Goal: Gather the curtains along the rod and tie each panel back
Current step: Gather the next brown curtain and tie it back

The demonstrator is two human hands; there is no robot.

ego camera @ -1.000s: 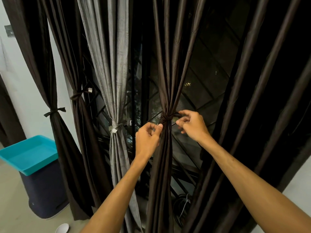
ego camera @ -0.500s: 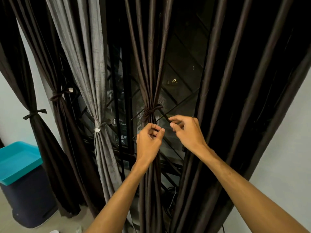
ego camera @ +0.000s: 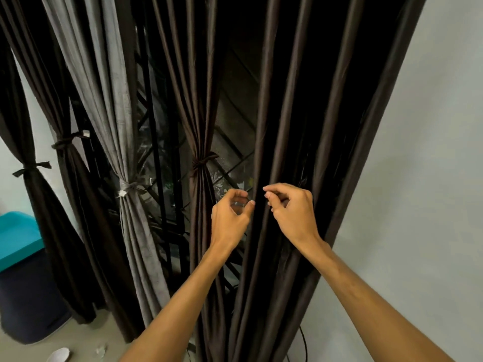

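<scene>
Four dark brown panels (ego camera: 200, 218), one of them a loose panel (ego camera: 300, 100) at three o'clock; one grey panel (ego camera: 115, 113). Four ties (ego camera: 202, 163). Two hands: left hand (ego camera: 230, 218), right hand (ego camera: 292, 212). One teal tray (ego camera: 15, 236), one dark bin (ego camera: 26, 304) at eight o'clock.

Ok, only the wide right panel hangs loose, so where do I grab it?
Probably at the height of the neighbouring tie. From the front, bring the left hand and right hand round the outer edges of the loose panel and sweep inward: its vertical folds should bunch sideways.

Tops of curtains (ego camera: 285, 74) beyond upper edge
</scene>
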